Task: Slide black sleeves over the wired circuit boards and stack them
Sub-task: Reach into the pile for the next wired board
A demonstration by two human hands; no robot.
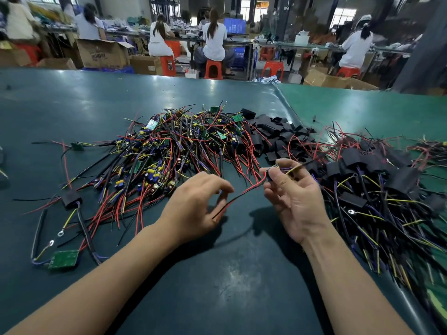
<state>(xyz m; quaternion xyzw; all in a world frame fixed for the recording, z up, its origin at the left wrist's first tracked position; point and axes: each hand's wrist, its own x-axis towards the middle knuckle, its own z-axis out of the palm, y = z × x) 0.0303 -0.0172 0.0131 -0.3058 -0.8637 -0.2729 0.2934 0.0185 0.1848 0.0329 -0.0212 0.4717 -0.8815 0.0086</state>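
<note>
My right hand [294, 197] pinches a wired circuit board [273, 170] between thumb and fingers; its red and black wires [238, 198] trail down to the left. My left hand [197, 204] hovers with loosely curled fingers near the ends of those wires; contact with them is unclear. A big pile of bare wired boards [169, 151] lies beyond my left hand. Loose black sleeves [273, 135] are heaped behind my right hand. Sleeved boards [377, 180] are stacked at the right.
The dark green table mat [217, 274] spreads under both arms. A sleeved board [71, 200] and a bare green board [64, 259] lie apart at the left. Several people sit on red stools at benches far behind, among cardboard boxes.
</note>
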